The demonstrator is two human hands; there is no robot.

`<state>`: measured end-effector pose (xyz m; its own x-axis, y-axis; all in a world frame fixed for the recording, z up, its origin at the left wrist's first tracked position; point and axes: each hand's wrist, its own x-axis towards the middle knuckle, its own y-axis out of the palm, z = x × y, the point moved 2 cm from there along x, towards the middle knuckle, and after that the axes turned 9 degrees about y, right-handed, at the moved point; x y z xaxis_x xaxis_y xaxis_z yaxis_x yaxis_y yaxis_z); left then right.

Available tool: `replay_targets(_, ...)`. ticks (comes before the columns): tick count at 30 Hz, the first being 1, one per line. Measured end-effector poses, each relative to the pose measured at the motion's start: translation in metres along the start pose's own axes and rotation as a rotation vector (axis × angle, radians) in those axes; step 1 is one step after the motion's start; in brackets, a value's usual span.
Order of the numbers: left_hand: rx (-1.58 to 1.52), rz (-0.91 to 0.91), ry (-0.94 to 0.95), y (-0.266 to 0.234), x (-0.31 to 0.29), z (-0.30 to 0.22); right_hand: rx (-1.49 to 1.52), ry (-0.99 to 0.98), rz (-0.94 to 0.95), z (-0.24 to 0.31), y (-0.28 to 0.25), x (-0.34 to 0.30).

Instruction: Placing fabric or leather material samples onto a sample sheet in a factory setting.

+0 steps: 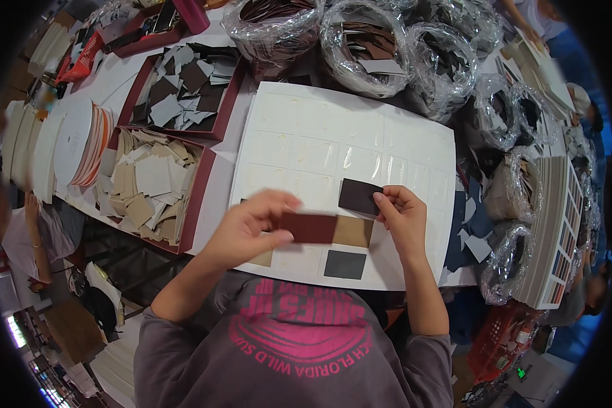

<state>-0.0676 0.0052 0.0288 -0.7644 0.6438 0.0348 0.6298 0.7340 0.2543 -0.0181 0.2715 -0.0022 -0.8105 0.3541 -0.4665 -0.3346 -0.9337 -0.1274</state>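
Observation:
A white board [415, 146] lies in front of me, marked in a grid with shiny streaks, like glue, in several cells. My right hand [401, 211] pinches a dark brown, nearly black swatch [358, 196] by its right corner, over the board. My left hand [251, 228] is slightly blurred, its thumb and fingers spread around the left end of a reddish-brown swatch [309, 228]. That swatch's left end is partly hidden by the hand. A tan swatch [353, 232] adjoins it on the right, and a dark grey swatch [345, 264] lies below. Beside my left wrist, a beige swatch [260, 259] shows partly.
Left of the board stand a maroon box of beige pieces [153, 180] and another of dark and grey pieces [190, 85]. Plastic-wrapped bundles [364, 51] crowd the far side and right. A ribbon spool [81, 146] stands left; stacked sample cards [554, 231] stand right.

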Motion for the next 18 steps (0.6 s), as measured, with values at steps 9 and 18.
replay_targets(9, 0.675, 0.414, 0.254, 0.025, 0.019, 0.007, -0.192, -0.121, -0.07, -0.004, 0.002, 0.006)
replay_targets(18, 1.232, 0.507, 0.339, 0.046, 0.034, 0.027, -0.409, -0.246, -0.15, 0.004, 0.008, -0.001)
